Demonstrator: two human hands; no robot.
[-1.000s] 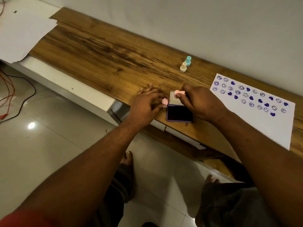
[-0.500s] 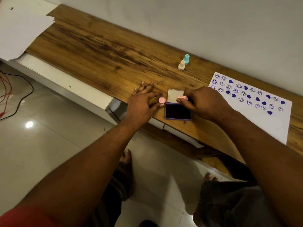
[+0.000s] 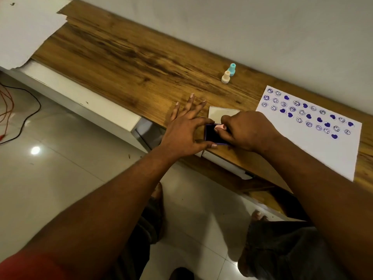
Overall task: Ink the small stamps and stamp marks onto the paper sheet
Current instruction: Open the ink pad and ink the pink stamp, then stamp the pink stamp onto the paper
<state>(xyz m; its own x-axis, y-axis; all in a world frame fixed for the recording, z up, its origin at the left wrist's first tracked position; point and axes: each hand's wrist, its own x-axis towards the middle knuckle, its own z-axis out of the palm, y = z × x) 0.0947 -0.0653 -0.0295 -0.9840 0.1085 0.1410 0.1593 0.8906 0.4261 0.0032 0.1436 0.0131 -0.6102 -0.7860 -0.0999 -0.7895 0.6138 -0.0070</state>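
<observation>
An open ink pad (image 3: 212,136) with a dark purple face lies near the desk's front edge, its white lid (image 3: 221,112) folded back behind it. My right hand (image 3: 247,130) pinches a small pink stamp (image 3: 220,127) and presses it down on the pad. My left hand (image 3: 186,131) grips the pad's left side, thumb at the near edge, forefinger at the far edge, other fingers spread on the wood. The white paper sheet (image 3: 306,147) lies to the right, with several purple smiley and heart marks in its upper part.
A teal stamp (image 3: 231,69) and a cream stamp (image 3: 225,77) stand upright near the wall behind the pad. The wooden desk (image 3: 125,57) runs left, where a torn white sheet (image 3: 26,27) overhangs it. Cables (image 3: 12,110) lie on the tiled floor.
My right hand has brought the pink stamp from beside the lid down onto the ink pad. My left hand has slid right against the pad; the pink piece at its fingertips is out of sight.
</observation>
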